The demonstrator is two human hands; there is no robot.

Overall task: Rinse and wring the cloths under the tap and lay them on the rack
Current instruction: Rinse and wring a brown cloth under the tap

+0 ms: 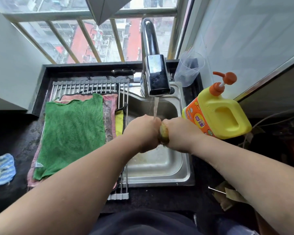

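Observation:
My left hand and my right hand meet over the steel sink, both closed around a bunched yellowish cloth that shows only between them. Water runs from the chrome tap onto the hands and the cloth. A roll-up metal rack covers the sink's left part. On it lies a green cloth, spread flat over a pink cloth. A yellow cloth with a dark border lies at the rack's right edge.
A yellow dish-soap bottle with an orange pump stands right of the sink. A clear plastic cup stands behind it. A blue striped cloth lies on the dark counter at the far left. A knife rests at the back ledge.

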